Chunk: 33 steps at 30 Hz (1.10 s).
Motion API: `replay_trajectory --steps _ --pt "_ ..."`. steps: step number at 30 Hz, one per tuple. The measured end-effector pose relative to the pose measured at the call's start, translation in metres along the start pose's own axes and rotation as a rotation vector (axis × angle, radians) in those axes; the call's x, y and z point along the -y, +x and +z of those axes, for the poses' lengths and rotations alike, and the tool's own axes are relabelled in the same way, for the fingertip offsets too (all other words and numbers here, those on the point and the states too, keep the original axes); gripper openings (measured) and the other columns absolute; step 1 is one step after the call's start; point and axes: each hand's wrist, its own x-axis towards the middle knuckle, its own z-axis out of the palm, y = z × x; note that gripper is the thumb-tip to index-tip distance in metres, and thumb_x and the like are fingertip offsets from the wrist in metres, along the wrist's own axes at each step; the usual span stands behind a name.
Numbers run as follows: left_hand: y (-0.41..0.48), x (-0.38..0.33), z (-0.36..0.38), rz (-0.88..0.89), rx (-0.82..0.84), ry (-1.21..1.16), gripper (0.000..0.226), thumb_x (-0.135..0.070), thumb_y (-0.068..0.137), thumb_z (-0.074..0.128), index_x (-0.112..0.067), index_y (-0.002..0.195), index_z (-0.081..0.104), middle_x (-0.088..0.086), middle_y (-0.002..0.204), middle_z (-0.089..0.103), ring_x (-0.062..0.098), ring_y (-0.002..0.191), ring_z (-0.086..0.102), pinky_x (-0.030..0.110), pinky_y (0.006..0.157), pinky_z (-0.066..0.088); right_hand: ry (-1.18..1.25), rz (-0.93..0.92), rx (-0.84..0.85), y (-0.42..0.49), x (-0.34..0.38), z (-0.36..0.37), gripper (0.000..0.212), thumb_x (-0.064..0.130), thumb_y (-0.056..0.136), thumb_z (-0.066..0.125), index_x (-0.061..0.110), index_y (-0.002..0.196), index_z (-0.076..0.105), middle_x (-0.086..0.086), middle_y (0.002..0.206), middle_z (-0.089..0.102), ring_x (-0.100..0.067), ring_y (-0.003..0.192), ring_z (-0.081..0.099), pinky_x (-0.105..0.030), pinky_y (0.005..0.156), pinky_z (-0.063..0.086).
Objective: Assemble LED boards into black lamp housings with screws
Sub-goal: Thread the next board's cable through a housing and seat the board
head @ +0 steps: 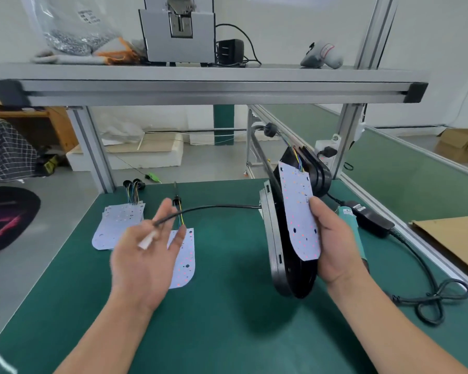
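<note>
On my feed, a green-matted workbench (227, 333) sits under a grey aluminium-profile shelf (200, 87). Behind are a plain white wall (281, 22) and a grey concrete floor (52, 206), evenly lit. I see a wooden table (38, 117) far left, a dark oval rug (6, 217) nearer, and an open brown cardboard box (459, 144) far right.

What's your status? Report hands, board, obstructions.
Left hand open, palm up, cable lying across it. Right hand grips LED board against upright black housing. That cable spans the mat; spare boards lie loose on it.
</note>
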Motion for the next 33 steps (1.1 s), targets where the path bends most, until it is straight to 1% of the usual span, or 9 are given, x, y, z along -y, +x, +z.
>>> replay_trajectory --steps 4,6,9,12,16,19,24,28,33 --pt "0.002 -0.018 -0.007 -0.022 0.092 -0.375 0.026 -0.014 0.086 0.046 -0.012 0.069 0.066 0.008 0.120 0.074 0.029 0.126 0.069 0.056 0.108 0.047 -0.008 0.026 0.007 0.000 -0.005 0.004 0.044 0.033 0.105 0.057 0.005 0.137 0.068 -0.020 0.141 0.064 -0.034 0.121 0.061 -0.055 0.119 0.039" --pt "0.002 -0.022 -0.007 -0.007 0.066 -0.281 0.009 -0.013 0.079 0.056 -0.014 0.071 0.059 0.005 0.079 0.059 0.027 0.088 0.069 0.054 0.100 0.054 -0.005 0.022 0.000 -0.001 -0.006 0.006 0.044 0.032 0.105 0.056 0.005 0.136 0.069 -0.019 0.140 0.065 -0.034 0.122 0.062 -0.053 0.118 0.040" --pt "0.001 -0.021 0.000 0.016 -0.035 0.175 0.020 -0.025 0.085 0.057 -0.021 0.072 0.042 0.002 0.068 0.037 0.023 0.058 0.034 0.038 0.068 0.052 -0.014 0.014 -0.029 0.000 -0.006 0.005 0.043 0.032 0.104 0.057 0.005 0.134 0.071 -0.018 0.134 0.070 -0.033 0.114 0.068 -0.050 0.109 0.050" --pt "-0.009 -0.006 0.015 0.118 -0.031 0.852 0.006 -0.039 0.082 0.059 -0.035 0.084 0.055 -0.005 0.070 0.053 0.016 0.055 0.041 0.025 0.051 0.043 -0.020 -0.005 -0.045 0.000 -0.008 0.004 0.043 0.033 0.104 0.057 0.005 0.133 0.071 -0.016 0.126 0.075 -0.032 0.105 0.074 -0.045 0.097 0.058" --pt "-0.023 0.012 0.021 -0.028 0.306 1.528 0.056 -0.062 0.087 0.072 -0.063 0.137 0.046 -0.034 0.115 0.067 -0.013 0.096 0.061 0.016 0.086 0.047 -0.003 -0.069 -0.061 0.005 -0.005 0.000 0.042 0.034 0.103 0.059 0.007 0.132 0.072 -0.017 0.136 0.070 -0.037 0.128 0.065 -0.054 0.114 0.048" --pt "-0.028 0.008 0.021 -0.148 0.410 1.691 0.059 -0.067 0.080 0.073 -0.053 0.136 0.061 -0.030 0.101 0.069 -0.007 0.098 0.063 0.023 0.093 0.053 0.012 -0.107 -0.078 0.005 0.000 -0.003 0.039 0.034 0.105 0.058 0.009 0.130 0.074 -0.013 0.130 0.073 -0.031 0.118 0.072 -0.047 0.101 0.058" --pt "-0.032 0.022 0.026 -0.025 0.408 1.758 0.070 -0.059 0.094 0.064 -0.053 0.157 0.034 -0.020 0.095 0.063 -0.004 0.094 0.058 0.020 0.084 0.047 -0.007 -0.140 -0.080 0.003 0.003 -0.003 0.035 0.033 0.106 0.057 0.011 0.121 0.079 -0.009 0.122 0.077 -0.023 0.103 0.076 -0.037 0.082 0.064" --pt "-0.030 0.036 0.025 -0.029 0.257 1.809 0.024 -0.047 0.102 0.052 -0.044 0.125 0.056 -0.007 0.083 0.067 0.012 0.082 0.064 0.033 0.071 0.052 0.006 -0.102 -0.047 0.001 0.000 0.001 0.046 0.037 0.106 0.056 0.007 0.140 0.066 -0.019 0.148 0.060 -0.038 0.139 0.056 -0.057 0.121 0.038" --pt "-0.028 0.041 0.023 0.044 0.235 1.866 0.022 -0.039 0.099 0.052 -0.030 0.078 0.050 -0.007 0.077 0.056 0.011 0.064 0.050 0.032 0.056 0.037 0.080 -0.135 -0.062 -0.002 0.007 0.002 0.039 0.033 0.107 0.054 0.010 0.129 0.075 -0.009 0.131 0.074 -0.025 0.117 0.072 -0.040 0.099 0.059"
